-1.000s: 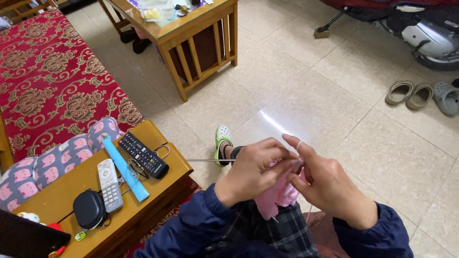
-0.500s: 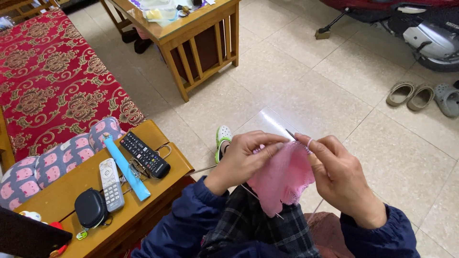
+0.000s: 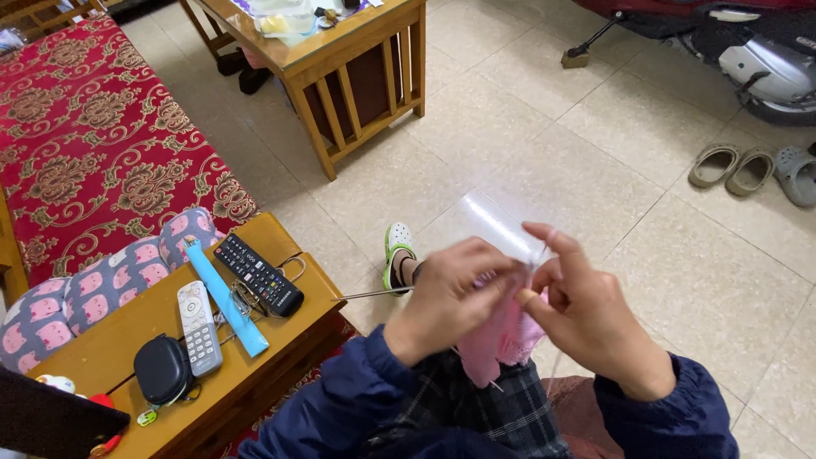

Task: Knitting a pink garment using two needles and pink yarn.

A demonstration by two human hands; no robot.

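Your left hand (image 3: pixel 450 293) is closed around the pink knitted wool piece (image 3: pixel 501 336) and the thin metal knitting needle (image 3: pixel 374 294), whose end points toward 9 o'clock. Your right hand (image 3: pixel 586 319) pinches the same work from 3 o'clock, with the index finger raised. The knitting hangs between both hands, above your lap. Keep the stitches near the needle tip and the yarn tension even, I think. At 8 o'clock, on the wooden bench (image 3: pixel 280 242), the black zipped oval case (image 3: pixel 161 370) is shut; I cannot see its contents.
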